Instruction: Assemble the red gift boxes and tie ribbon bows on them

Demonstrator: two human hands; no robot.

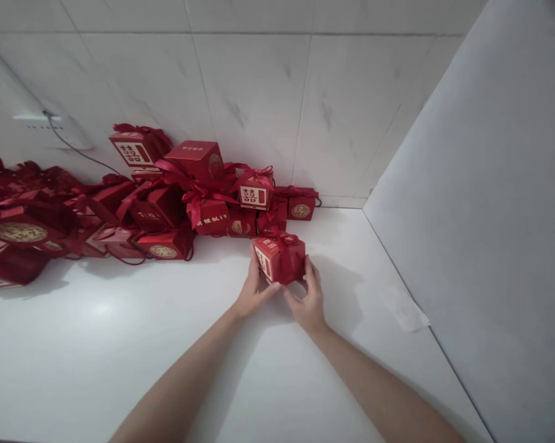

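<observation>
A small red gift box (281,258) with a red ribbon bow on top sits on the white counter (120,344), just in front of a pile of similar boxes. My left hand (252,295) grips its left side, fingers curled against it. My right hand (309,298) holds its right side, thumb and fingers wrapped round the lower corner. Both forearms reach in from the bottom edge.
A heap of several red ribboned gift boxes (199,191) lines the tiled back wall (259,92), spreading to the left edge. A plain white wall (490,215) closes the right side. A white socket with a cable (51,123) hangs at the far left.
</observation>
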